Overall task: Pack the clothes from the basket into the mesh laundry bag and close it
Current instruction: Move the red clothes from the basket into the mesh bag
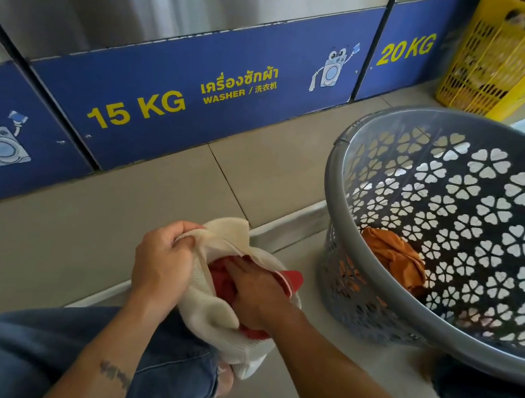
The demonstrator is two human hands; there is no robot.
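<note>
Head view, laundrette floor in front of the 15 KG washer (167, 96). The white mesh laundry bag (217, 316) sits low against the person's jeans-clad knee (62, 349), mouth upward. The left grip (162, 260) is clenched on the bag's upper edge, pinching the mesh and holding the mouth open. The right grip (255, 296) is sunk into the mouth on top of a red garment (222, 282); its fingertips are hidden by mesh and cloth, so it cannot be told whether it is grasping the garment or only pressing it. One red corner with a pale trim hangs outside the mouth on the right.

Recommendation for the step in hand: keep the mouth held wide and taut, drive the garment down to the bottom of the bag, and tuck in the trailing corner so that it cannot foul the closure.

Containers: the bag holds the red garment only, as far as can be seen. The grey plastic basket (331, 175), tilted toward the person just to the right, holds one crumpled orange garment (394, 255). Packing is judged incomplete and the bag is not yet closed.
</note>
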